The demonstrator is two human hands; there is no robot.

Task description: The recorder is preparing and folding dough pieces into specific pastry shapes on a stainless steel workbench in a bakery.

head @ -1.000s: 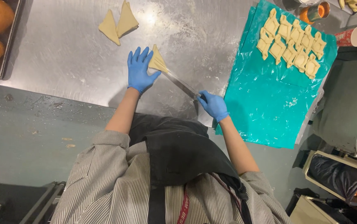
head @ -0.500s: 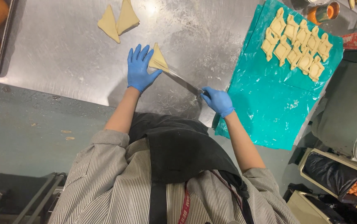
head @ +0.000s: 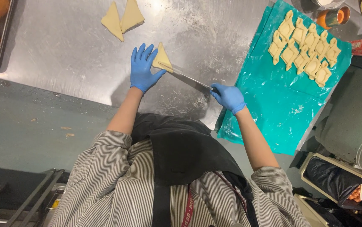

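Head view: our left hand [head: 144,69] lies flat, fingers spread, steadying the dough triangle [head: 162,60]; right hand [head: 229,97] fist-closed on knife [head: 190,79]. Risk: blade slips w/ flour, nicks the glove.

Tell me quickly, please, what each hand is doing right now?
Left hand: open, fingers spread flat on the steel table, touching the triangular dough piece.
Right hand: closed around the knife handle.
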